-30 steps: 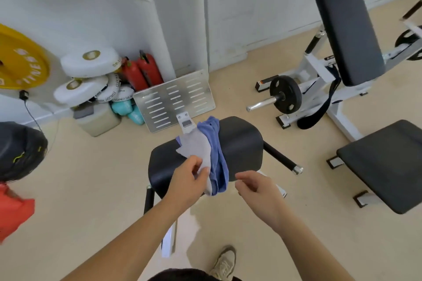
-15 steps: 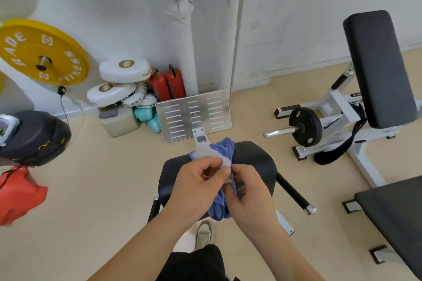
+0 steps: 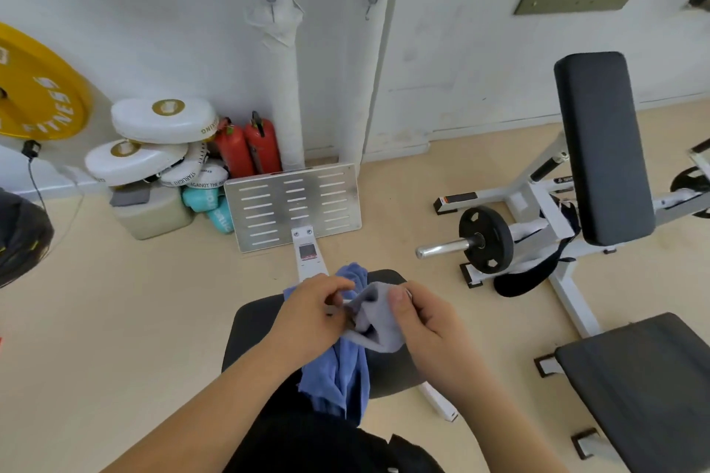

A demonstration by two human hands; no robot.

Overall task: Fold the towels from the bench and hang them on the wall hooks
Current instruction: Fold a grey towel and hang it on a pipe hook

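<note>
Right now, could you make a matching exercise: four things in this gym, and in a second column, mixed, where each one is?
Things:
1. grey towel
2. blue towel
3. yellow weight plate
4. right wall hook

Places:
A. on the wall, nothing hanging on it
B. draped over the bench pad
C. pinched between left hand and right hand
D. far left of the view, by the wall

Pairs: 1-C, 2-B, 3-D, 4-A

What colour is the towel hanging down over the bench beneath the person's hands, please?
The towel is blue, as the head view shows.
</note>
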